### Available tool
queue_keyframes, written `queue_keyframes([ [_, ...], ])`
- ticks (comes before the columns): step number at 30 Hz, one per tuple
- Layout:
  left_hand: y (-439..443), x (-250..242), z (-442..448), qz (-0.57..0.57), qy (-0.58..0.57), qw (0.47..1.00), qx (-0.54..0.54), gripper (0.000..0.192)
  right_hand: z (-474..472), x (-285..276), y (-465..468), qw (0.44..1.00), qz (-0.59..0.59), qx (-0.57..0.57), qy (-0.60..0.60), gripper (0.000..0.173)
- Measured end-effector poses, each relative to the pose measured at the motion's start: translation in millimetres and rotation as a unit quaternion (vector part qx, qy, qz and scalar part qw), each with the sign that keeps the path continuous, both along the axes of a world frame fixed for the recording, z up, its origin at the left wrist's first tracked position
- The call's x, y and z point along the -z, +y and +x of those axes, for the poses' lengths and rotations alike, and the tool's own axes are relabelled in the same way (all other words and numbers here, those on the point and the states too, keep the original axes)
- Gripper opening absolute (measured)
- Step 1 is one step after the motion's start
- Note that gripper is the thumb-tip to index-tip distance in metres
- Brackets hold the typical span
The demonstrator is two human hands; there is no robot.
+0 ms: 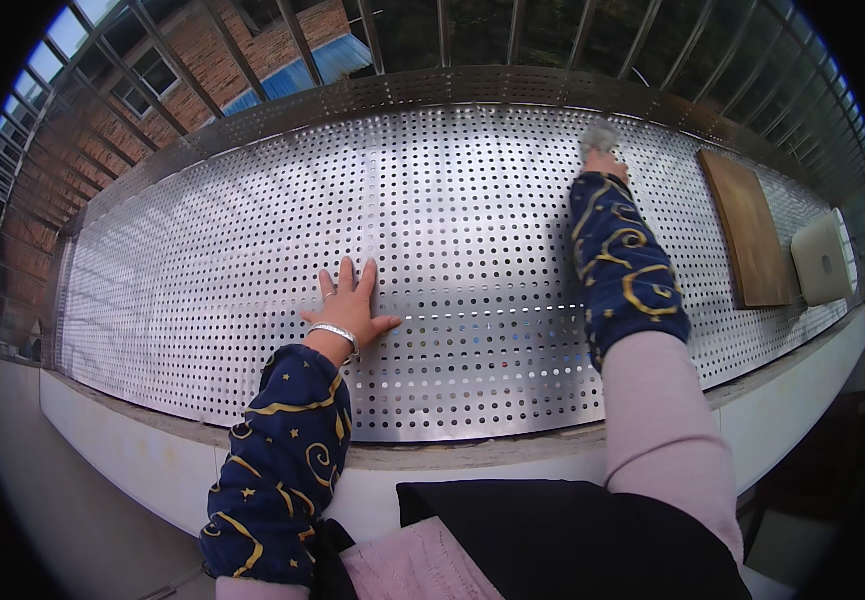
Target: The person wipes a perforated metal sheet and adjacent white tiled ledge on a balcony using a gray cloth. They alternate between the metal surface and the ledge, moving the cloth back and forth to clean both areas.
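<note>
My left hand [350, 304] lies flat with fingers spread on a perforated metal sheet [470, 217]. A bracelet circles its wrist, and a ring is on one finger. Stretched out to the far side, my right hand [607, 163] grips a greyish cloth [599, 139] against the sheet near its back edge. The cloth is blurred, so its exact kind is unclear. Dark blue sleeve covers with gold swirls wrap both forearms, and the right one hides part of the sheet.
At the right, a wooden board [747, 229] lies on the sheet, with a pale plastic container [821, 259] beside it. Metal bars [515, 34] rise behind a perforated metal border [477, 86]. A white-faced ledge [132, 442] runs along the near side. Beyond the bars stands a brick building [200, 60].
</note>
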State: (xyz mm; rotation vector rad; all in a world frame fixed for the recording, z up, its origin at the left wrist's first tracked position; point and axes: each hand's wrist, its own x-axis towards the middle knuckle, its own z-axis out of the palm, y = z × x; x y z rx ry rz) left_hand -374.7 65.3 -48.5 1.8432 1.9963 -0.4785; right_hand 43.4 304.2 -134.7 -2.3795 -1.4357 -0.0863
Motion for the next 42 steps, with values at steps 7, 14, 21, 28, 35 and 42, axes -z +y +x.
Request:
queue_keyframes([
  [7, 2, -3, 4, -0.013, -0.019, 1.000, -0.008, 0.099, -156, -11, -7, 0.963, 0.049, -0.263, -0.035, 0.032],
  [14, 5, 21, -29, 0.130, -0.086, 0.985, 0.074, 0.063, -333, -38, -89, 0.742, 0.064, -0.668, -0.005, 0.048],
  [21, 19, -24, -64, 0.260, -0.120, 0.947, -0.143, 0.034, -337, -41, -133, 0.770, 0.074, -0.632, 0.038, 0.036],
  [28, 5, -31, -112, 0.180, -0.153, 0.959, -0.155, 0.049, -275, -49, -265, 0.451, -0.042, -0.880, 0.141, 0.046],
  [35, 5, -13, -106, 0.154, -0.146, 0.967, -0.138, 0.061, -297, -48, -120, 0.749, 0.140, -0.647, 0.004, 0.020],
  [42, 4, 17, -136, 0.225, -0.161, 0.948, -0.159, 0.066, -345, -36, -164, 0.700, 0.032, -0.711, 0.066, 0.024],
])
